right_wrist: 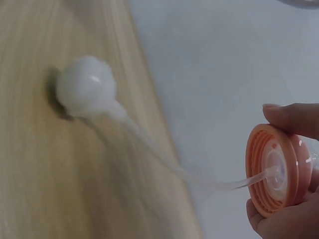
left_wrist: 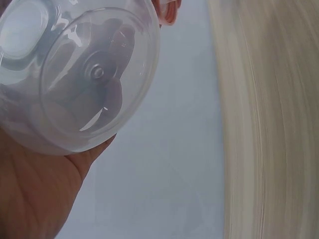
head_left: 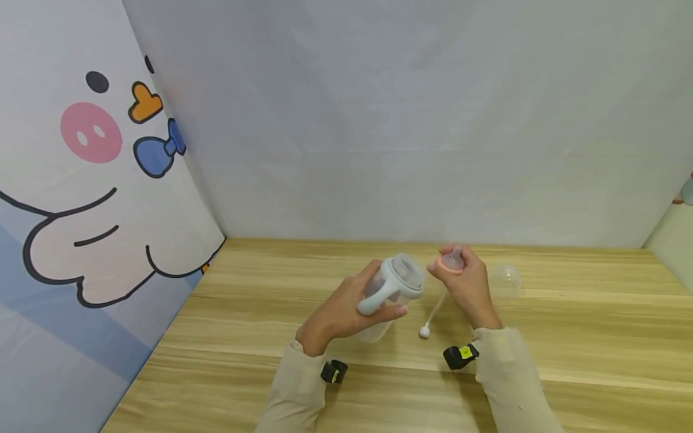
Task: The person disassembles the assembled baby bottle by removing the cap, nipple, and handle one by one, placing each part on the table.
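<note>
My left hand point(head_left: 346, 307) grips a clear baby bottle point(left_wrist: 99, 74) by its body, its open threaded mouth tilted up and to the right. A pale blue handle ring point(head_left: 403, 285) sits round the bottle's neck. In my right hand point(head_left: 470, 285), thumb and fingers hold a nipple cap point(head_left: 451, 263) with a peach threaded ring and a clear nipple. From the underside of that cap hangs a thin straw point(right_wrist: 159, 157), ending in a white weighted ball point(right_wrist: 87, 87). Cap and bottle mouth are apart, side by side above the table.
A clear dome cover point(head_left: 506, 281) lies on the wooden table point(head_left: 585, 337) just right of my right hand. Behind the table stands a pale wall point(head_left: 411, 120); a cartoon-printed panel point(head_left: 65, 180) rises at the left. Each wrist wears a black strap.
</note>
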A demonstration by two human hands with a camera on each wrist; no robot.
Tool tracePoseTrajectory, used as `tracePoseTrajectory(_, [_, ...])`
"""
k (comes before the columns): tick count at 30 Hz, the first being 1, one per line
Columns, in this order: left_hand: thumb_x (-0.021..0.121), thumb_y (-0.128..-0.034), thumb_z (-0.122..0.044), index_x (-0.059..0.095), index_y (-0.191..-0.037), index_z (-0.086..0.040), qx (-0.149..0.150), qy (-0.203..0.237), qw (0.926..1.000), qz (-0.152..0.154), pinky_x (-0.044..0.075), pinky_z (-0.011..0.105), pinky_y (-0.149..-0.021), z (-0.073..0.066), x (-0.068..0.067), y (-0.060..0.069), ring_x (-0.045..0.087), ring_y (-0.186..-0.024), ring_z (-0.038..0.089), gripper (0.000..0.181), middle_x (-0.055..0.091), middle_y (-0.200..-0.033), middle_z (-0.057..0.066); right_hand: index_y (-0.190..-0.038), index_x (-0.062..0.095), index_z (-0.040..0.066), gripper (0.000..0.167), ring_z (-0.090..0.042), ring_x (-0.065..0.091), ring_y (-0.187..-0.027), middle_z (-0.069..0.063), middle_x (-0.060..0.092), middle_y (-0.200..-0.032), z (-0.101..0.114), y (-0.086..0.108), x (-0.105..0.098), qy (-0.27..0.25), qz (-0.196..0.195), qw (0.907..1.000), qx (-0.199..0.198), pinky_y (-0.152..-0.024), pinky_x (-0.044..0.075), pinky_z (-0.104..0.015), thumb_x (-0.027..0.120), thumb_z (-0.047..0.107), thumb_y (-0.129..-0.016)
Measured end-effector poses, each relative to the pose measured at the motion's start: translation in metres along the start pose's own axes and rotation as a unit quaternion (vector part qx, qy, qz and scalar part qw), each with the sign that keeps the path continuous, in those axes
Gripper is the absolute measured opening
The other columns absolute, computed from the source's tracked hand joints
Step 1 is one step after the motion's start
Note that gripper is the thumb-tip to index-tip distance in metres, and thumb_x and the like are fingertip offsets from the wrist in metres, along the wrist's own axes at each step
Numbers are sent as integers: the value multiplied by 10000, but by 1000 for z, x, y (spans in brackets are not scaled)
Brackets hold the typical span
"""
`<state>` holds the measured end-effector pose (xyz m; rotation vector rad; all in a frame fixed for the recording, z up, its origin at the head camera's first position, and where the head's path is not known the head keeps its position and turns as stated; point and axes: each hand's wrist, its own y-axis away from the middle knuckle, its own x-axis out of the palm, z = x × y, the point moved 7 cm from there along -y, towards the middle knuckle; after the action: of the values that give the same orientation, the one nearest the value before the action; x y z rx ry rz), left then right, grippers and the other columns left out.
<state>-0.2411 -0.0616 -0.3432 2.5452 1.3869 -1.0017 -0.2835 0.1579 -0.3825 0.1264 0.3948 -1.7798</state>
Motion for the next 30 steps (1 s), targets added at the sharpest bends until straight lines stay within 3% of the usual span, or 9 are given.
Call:
tracePoseTrajectory(7, [764,-899,-332,455,-1415,-206,-16,-22,10000,-12,560,278,-752,0,0,-1,685,-843,82,615,734,-1092,120,-1226,600,-25,425,-206,589,-1083,-193,637,-1299,-13,-2,3,225,106,9996,91,-812,433,-74,767,79,-849])
tracePoseTrajectory(12, [765,-898,-336,454,-1422,-218,-81,-47,10000,-19,561,276,-754,0,0,-2,687,-847,74,620,732,-1088,62,-1226,608,-5,420,-268,600,-1138,-193,638,-1293,-24,-3,3,383,173,9988,236,-828,422,-83,763,97,-849])
tracePoseTrajectory(21, [774,-895,-320,464,-1409,-213,-109,-76,9999,-78,558,274,-762,2,1,-3,683,-861,79,610,719,-1093,14,-1209,636,19,427,-285,617,-1131,-208,659,-1256,-37,-5,1,638,130,9971,406,-854,448,-173,795,129,-828])
tracePoseTrajectory(30, [749,-898,-407,448,-1426,-220,-86,6,10000,-10,561,272,-749,3,1,-4,685,-851,73,636,724,-1104,54,-1210,624,19,417,-315,616,-1136,-223,638,-1278,-42,-7,-1,708,74,9960,547,-934,497,-356,781,130,-840])
